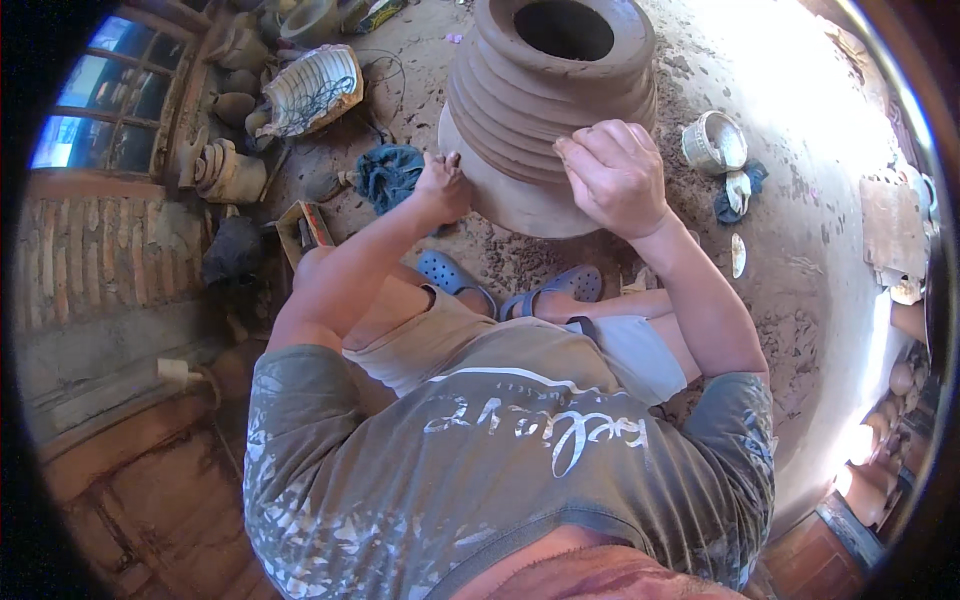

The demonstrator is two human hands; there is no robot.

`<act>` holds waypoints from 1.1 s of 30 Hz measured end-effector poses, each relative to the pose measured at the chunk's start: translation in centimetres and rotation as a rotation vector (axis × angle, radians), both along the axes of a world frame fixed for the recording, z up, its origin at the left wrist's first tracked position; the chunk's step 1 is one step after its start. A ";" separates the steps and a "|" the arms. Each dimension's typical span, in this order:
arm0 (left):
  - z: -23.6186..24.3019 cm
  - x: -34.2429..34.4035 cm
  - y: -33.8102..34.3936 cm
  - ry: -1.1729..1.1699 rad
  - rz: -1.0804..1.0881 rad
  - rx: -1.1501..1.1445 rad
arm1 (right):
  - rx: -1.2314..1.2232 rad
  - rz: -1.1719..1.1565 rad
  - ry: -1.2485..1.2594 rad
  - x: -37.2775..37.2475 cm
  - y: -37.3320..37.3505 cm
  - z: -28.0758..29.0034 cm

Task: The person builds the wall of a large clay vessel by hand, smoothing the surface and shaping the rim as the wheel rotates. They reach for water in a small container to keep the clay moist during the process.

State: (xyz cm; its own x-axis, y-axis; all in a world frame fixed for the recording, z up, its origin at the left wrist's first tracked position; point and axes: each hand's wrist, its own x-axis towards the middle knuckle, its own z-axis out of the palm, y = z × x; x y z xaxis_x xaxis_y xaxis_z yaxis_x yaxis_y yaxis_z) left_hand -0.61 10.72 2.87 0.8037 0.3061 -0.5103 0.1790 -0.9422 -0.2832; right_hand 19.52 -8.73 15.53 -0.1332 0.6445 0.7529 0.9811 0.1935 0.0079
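Note:
A large ridged clay pot (545, 105) with a wide round mouth stands in front of me. Beneath its ridges spreads a pale round base (520, 202). My left hand (443, 187) is at the left edge of this base, its fingers curled against it. On the right, my right hand (615, 175) is closed in a pinch close to the pot's lower ridges. Whatever lies between those fingertips is hidden or too small to name. My feet, in blue clogs (578, 284), rest on the floor just below the base.
Right of the pot stands a small clay-smeared bucket (714, 143), with a pale cloth (738, 192) and a dark cloth beside it. A dark teal cloth (388, 178) lies left of the base. Several pots and a ribbed broken vessel (318, 88) sit by the left window. Clay scraps litter the floor.

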 end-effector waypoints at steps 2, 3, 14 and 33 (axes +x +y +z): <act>-0.8 -0.3 1.7 -0.090 0.032 0.031 | 0.008 0.013 0.009 0.9 -0.4 0.0; -1.1 0.3 2.7 0.039 0.122 -0.020 | 0.012 0.021 0.013 1.4 -0.7 -0.1; 3.1 -0.7 2.1 -0.191 0.151 -0.311 | -0.271 -0.150 0.699 -0.7 -7.4 -2.9; 1.7 -4.7 -3.6 -0.422 0.339 -0.334 | 0.037 -1.006 1.008 4.0 -28.6 -10.4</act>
